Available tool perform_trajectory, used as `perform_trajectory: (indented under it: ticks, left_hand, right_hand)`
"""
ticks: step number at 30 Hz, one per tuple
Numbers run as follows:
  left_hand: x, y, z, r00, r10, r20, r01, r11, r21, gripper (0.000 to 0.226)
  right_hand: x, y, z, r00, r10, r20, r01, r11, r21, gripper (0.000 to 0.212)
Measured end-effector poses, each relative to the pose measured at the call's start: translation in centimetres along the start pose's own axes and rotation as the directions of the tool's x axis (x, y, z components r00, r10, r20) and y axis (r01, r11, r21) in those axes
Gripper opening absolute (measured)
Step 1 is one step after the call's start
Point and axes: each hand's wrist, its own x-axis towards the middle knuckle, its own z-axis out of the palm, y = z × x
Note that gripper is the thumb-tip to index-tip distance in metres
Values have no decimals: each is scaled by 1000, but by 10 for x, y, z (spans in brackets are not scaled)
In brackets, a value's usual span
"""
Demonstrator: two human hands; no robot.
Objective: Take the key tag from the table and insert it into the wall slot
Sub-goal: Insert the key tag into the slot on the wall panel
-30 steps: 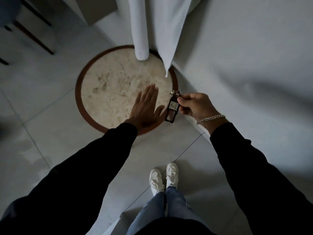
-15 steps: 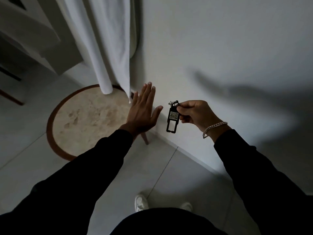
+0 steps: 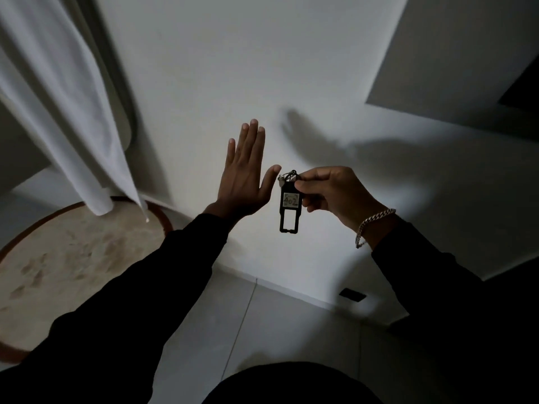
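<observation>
The flat black plastic key tag (image 3: 288, 206) now hangs in front of the white wall (image 3: 221, 68); half a second ago it hung lower, nearer the floor line. It carries a small white label near its top, a rectangular cut-out below, and a metal ring above. The right hand (image 3: 335, 193) pinches its upper edge between thumb and fingers. The left hand (image 3: 243, 179) stays flat and spread, holding nothing, just beside the tag. The round beige stone table (image 3: 73, 258) has shifted toward the lower left.
</observation>
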Motion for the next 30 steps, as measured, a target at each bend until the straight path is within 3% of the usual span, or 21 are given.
perform_trajectory:
  ticks: [3, 8, 14, 17, 30]
  left_hand:
    - [33, 21, -1, 995, 93, -48, -94, 995, -24, 74]
    - [89, 62, -6, 963, 253, -95, -258, 965, -53, 73]
    - [144, 116, -10, 911, 380, -160, -392, 918, -54, 72]
    - [166, 145, -9, 878, 440, -189, -454, 890, -39, 73]
    - [225, 283, 32, 795, 493, -352, -499, 863, 82, 74]
  right_hand:
    - [-6, -16, -22, 998, -47, -52, 49, 998, 30, 3]
    - [-16, -44, -62, 972, -118, -204, 132, 990, 54, 17]
    - [-32, -85, -115, 930, -215, -298, 229, 973, 13, 26]
    - [-46, -104, -143, 898, -285, -334, 291, 956, -32, 21]
    - [-92, -155, -282, 799, -475, -369, 427, 880, -207, 22]
